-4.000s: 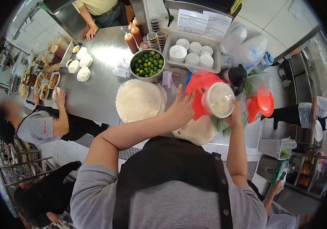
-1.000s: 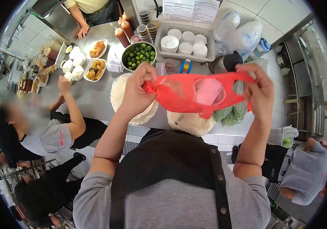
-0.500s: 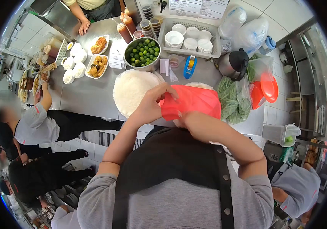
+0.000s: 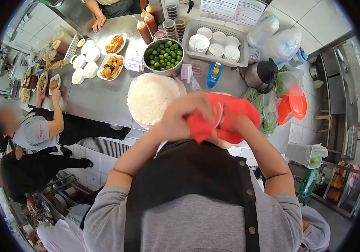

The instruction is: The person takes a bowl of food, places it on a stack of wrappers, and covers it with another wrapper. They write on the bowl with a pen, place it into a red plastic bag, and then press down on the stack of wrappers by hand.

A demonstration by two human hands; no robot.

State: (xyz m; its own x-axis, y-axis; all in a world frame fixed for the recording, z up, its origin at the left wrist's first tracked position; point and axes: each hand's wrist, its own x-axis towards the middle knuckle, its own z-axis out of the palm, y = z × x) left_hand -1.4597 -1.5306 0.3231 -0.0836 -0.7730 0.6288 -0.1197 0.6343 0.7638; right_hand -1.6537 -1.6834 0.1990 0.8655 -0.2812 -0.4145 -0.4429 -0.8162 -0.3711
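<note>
You are gripping red bag [image 4: 247, 108] in left hand [image 4: 188, 110], bunching one end, probably for control. Right hand [image 4: 233, 122] is touching it; blur is hiding grip, cannot tell. Bag is hovering over counter [image 4: 94, 101]; tape dispenser [image 4: 214, 75] is lying beyond, likely for easy reach.

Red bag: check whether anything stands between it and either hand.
Nothing visible does. The left hand, blurred, and the right hand are both at the red bag, with no other object seen between. The blue tape dispenser lies beyond the bag, not between.
</note>
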